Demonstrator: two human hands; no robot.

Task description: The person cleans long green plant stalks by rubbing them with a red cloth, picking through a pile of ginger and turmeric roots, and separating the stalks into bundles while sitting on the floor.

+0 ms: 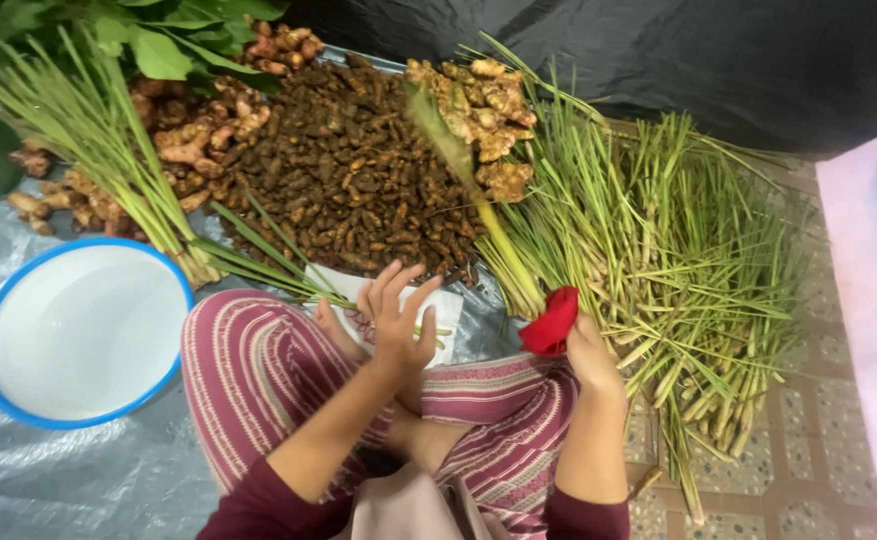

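My right hand (pixel 586 345) is closed around the base of a bundle of lemongrass stalks (pixel 493 225) together with a red band or cloth (pixel 550 322); the bundle rises tilted toward the far left. Fingers spread, my left hand (pixel 396 320) hovers over my knee and grips nothing, close to a few thin green stalks (pixel 268 250) lying across a white sheet (pixel 448 305). My legs in striped red trousers (pixel 258 380) are folded under both hands.
A large loose heap of lemongrass (pixel 688 270) lies at the right on the tiled floor. A mound of dark turmeric roots (pixel 358 170) and ginger pieces (pixel 483 110) sits ahead. A blue-rimmed white basin (pixel 78 335) rests on grey plastic at the left, beside another lemongrass bunch (pixel 108 150).
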